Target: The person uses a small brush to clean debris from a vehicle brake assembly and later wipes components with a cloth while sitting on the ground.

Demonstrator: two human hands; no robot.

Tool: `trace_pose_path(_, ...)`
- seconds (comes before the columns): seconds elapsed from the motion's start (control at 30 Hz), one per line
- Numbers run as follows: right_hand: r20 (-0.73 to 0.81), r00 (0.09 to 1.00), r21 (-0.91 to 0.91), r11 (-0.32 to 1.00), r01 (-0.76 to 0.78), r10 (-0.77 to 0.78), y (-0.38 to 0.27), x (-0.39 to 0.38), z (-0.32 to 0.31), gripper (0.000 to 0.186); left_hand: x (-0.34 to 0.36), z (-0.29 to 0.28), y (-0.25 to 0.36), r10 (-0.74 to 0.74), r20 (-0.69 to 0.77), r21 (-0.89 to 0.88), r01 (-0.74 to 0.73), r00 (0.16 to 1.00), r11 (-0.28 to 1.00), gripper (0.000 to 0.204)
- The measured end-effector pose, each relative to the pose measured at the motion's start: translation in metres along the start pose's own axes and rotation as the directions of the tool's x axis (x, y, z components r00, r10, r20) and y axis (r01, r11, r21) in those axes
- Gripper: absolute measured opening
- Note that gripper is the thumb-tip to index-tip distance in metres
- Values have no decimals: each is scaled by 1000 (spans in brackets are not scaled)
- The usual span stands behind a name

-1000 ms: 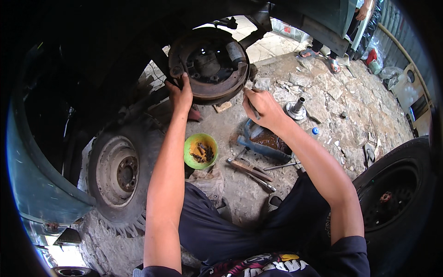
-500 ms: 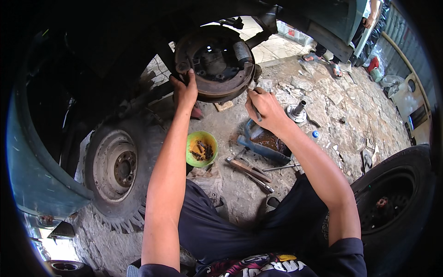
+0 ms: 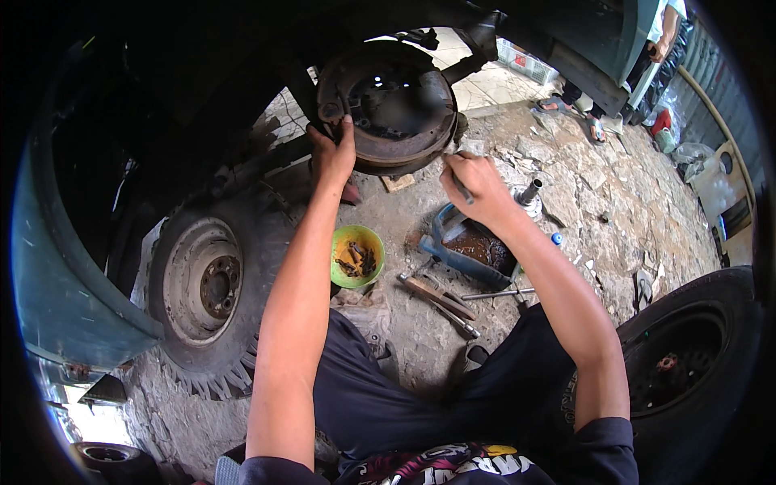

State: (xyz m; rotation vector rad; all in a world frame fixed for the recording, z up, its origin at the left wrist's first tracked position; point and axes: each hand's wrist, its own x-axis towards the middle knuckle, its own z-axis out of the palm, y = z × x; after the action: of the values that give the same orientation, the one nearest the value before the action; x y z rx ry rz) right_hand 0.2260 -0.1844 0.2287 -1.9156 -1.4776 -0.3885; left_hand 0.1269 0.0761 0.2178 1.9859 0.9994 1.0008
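Observation:
My left hand grips the left side of a rusty round brake assembly mounted under the vehicle, thumb upright against its curved shoe. Just off the assembly's lower right, my right hand is closed round a dark tool, whose working end I cannot make out. Below lie a green bowl holding small dark parts in orange liquid, a blue cut container of brown liquid, and several hand tools. A metal hub stands behind my right hand.
A loose wheel is at left and another tyre at right. The vehicle body curves along the left. Another person stands at back right on broken stony ground, near a corrugated wall and plastic bags.
The brake assembly and both my hands appear slightly higher and farther right as the view shifts. Both hands keep their grips, and the right one has moved only a little.

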Motion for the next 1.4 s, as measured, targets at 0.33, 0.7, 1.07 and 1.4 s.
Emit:
trace_pose_path(0.33, 67, 998, -6, 1000, 23, -22, -19, -1, 12, 7, -3, -5, 3, -22, 67, -51, 26, 997, 998, 116)
trace_pose_path(0.7, 36, 999, 58, 998, -20, 18, -8, 0, -4, 14, -16, -54, 16, -125, 342, -158, 188, 931, 969, 120)
trace_pose_path(1.07, 17, 998, 104, 992, -69, 67, -12, 7, -6, 16, -60, -27, -1, -204, 922, 355, -513, 328, 781, 87)
trace_pose_path(1.4, 1, 999, 168, 985, -40, 41, -29, 13, 14, 17, -166, 28, 52, -264, 964, 195, -771, 35, 607, 74)
